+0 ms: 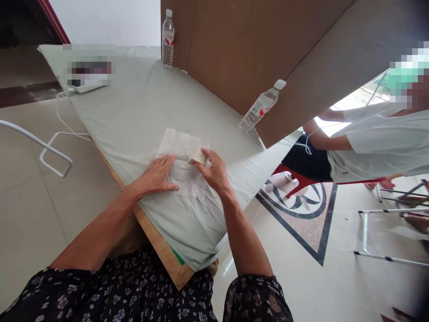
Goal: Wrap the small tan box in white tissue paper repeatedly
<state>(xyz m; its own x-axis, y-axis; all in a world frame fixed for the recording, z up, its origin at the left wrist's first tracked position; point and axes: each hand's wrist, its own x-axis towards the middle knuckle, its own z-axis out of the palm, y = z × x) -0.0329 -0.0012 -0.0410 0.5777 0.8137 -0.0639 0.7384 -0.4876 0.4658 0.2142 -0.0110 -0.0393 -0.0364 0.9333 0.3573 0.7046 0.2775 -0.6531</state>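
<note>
A sheet of clear bubble wrap (pixel 179 147) lies on the pale green cloth that covers the table (pixel 134 103). My left hand (pixel 157 175) lies flat on the wrap with the fingers stretched out, pressing it down. My right hand (pixel 212 172) pinches a small tan block (pixel 198 156) at the wrap's right side, thumb and fingers closed on it. The wrap's near part is crumpled under both hands.
Two plastic water bottles (pixel 168 38) (pixel 261 106) stand on the table against a large brown cardboard sheet (pixel 248 49). A white device (pixel 85 87) with a cable lies at the far left. A person in a white shirt (pixel 378 143) sits to the right. Metal frames (pixel 385 232) stand on the tiled floor.
</note>
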